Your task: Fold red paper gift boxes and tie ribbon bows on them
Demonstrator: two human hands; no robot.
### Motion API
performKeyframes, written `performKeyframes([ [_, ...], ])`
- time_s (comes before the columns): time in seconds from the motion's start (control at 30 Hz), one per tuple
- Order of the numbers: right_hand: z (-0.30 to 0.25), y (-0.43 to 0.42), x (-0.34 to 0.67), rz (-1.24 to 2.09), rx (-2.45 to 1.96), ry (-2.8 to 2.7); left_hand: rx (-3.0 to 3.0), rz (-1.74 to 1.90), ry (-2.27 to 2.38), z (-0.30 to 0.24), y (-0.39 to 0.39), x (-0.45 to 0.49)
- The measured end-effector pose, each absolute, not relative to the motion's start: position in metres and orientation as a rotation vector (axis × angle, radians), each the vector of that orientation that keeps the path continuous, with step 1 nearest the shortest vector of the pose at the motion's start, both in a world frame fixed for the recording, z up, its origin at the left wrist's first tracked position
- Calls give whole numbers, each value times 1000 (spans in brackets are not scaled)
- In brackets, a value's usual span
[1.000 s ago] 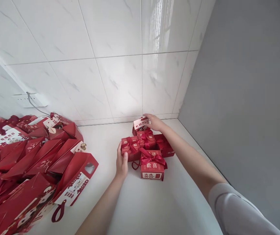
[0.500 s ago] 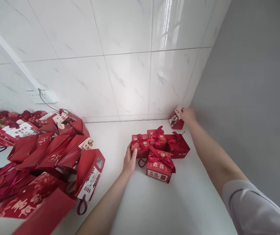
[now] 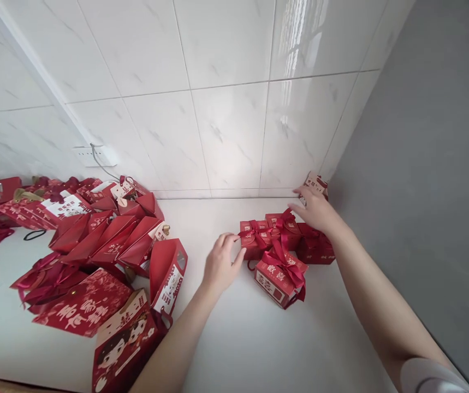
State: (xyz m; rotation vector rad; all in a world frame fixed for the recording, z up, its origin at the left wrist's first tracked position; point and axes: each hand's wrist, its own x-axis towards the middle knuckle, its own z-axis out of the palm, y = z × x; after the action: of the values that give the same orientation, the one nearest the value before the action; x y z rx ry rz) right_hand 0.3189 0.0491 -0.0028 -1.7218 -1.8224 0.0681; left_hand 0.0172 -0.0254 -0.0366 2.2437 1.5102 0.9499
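Several red gift boxes tied with ribbon bows stand close together on the white surface. My left hand (image 3: pixel 223 263) is beside the leftmost box (image 3: pixel 255 240), thumb and fingers apart, fingertips at its left side. In front of the group sits another ribboned box (image 3: pixel 280 277), turned at an angle. My right hand (image 3: pixel 315 208) reaches over the back of the group with its fingers spread, partly covering the right-hand ribboned box (image 3: pixel 316 248). Behind that hand, a small red and cream box (image 3: pixel 315 181) stands in the corner, mostly hidden by the hand.
Many red gift boxes crowd the left, among them a tilted box with a white label (image 3: pixel 169 278), a flat floral bag-like box (image 3: pixel 84 303) and a cartoon-printed box (image 3: pixel 123 344). A socket strip (image 3: pixel 95 155) with a cable is on the tiled wall. A grey panel (image 3: pixel 426 164) bounds the right.
My right hand has let go of the small corner box and moved back toward the ribboned group. My left hand has loosened from the leftmost box. The view has shifted left.
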Motion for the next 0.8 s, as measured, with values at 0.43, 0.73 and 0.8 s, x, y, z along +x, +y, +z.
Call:
performKeyframes([
  [0.43,48,-49,247,793,-1145,-2373,1614,-64,2580,33,-77,-100],
  [0.73,18,-55,167,458,-939,-2452,2671,320,1578,43,-63,-34],
  [0.8,8,-51,160,387,-1069,-2430,2655,374,1477,39,-72,-31],
])
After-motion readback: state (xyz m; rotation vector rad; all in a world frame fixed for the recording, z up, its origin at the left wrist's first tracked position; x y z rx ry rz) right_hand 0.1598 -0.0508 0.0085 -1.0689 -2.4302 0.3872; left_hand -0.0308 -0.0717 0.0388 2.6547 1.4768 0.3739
